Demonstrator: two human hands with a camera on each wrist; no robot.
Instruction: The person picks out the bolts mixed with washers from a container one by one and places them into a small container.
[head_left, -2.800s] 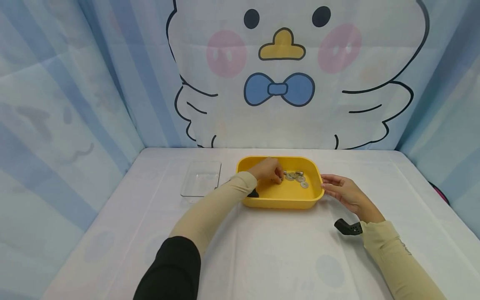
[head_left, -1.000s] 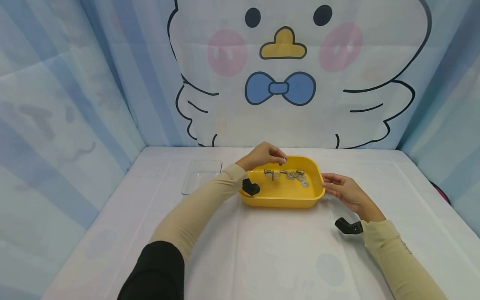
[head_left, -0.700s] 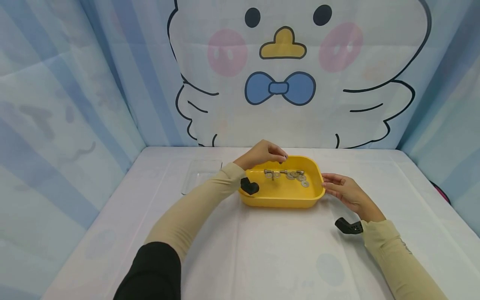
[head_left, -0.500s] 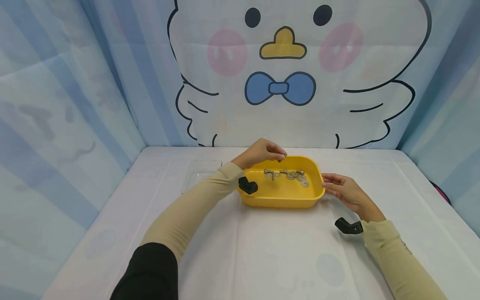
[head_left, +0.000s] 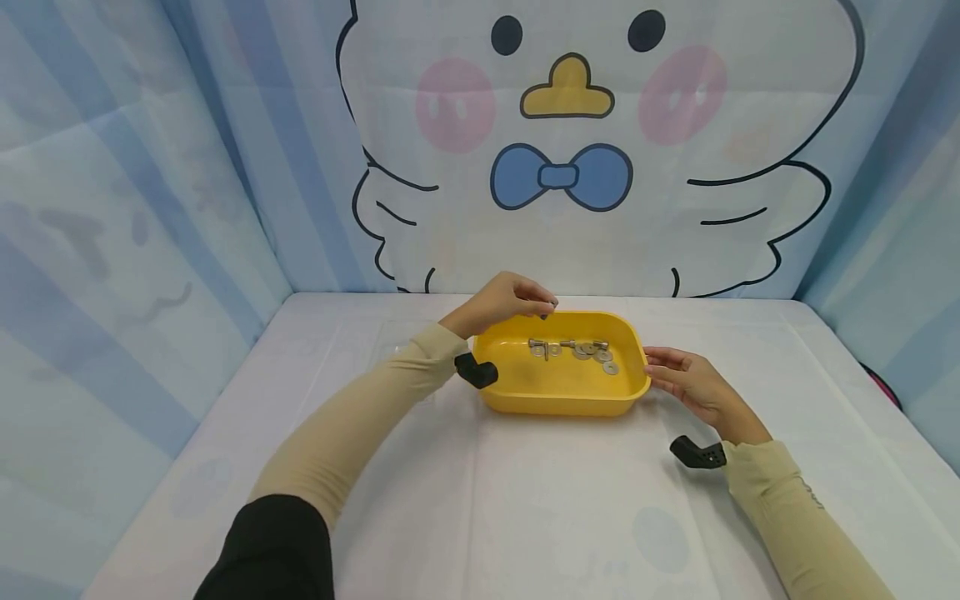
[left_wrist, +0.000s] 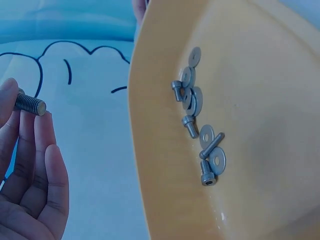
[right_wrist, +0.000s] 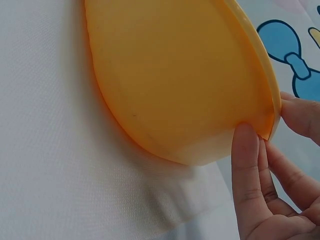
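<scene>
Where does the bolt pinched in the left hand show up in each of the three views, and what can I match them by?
Left wrist: the bolt is at the left edge, in the left hand's fingertips.
Head: near the centre, small and partly hidden.
Right wrist: not in it.
Shared landmark: the yellow tray.

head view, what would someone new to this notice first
Probably the big cartoon character on the backdrop behind the table, with its blue bow tie. Next, the bright yellow tray near the table's far edge, metal screws and washers lying inside. The left hand pinches a bolt near its far rim; the right hand touches its right end.
</scene>
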